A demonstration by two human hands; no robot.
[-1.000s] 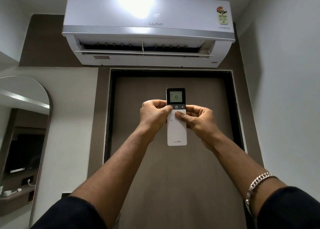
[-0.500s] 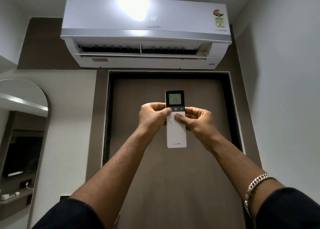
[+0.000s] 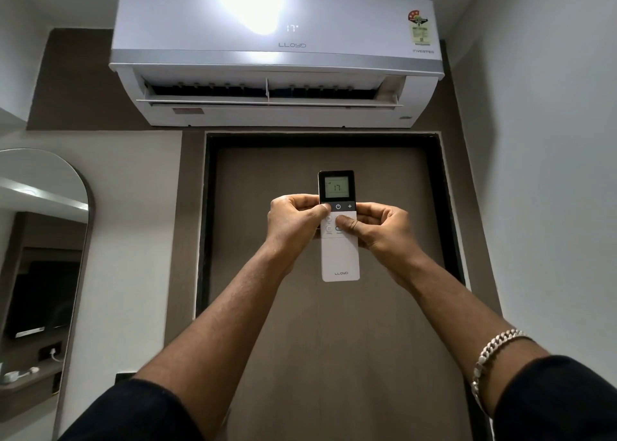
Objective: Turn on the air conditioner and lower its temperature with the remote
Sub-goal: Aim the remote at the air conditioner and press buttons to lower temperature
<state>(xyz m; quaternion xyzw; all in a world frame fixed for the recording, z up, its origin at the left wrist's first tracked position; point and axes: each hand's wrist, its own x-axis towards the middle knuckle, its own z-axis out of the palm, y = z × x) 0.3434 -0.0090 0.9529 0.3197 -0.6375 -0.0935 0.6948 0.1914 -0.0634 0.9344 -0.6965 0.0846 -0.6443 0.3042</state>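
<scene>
White air conditioner [image 3: 277, 56] is mounted on the wall well above the grip, flap open, front display reading 17. Brown door [image 3: 334, 340] stands behind the grip. Arched mirror [image 3: 43, 257] hangs well to the left of it. Remote [image 3: 340, 257] is held upright between both hands, screen showing 17. Left hand [image 3: 293, 227] is closed around the remote's left edge, thumb on the left end of the button row. Right hand [image 3: 380, 228] is closed around the right edge, thumb on the keypad. Chain bracelet [image 3: 490, 357] sits on the right wrist.
</scene>
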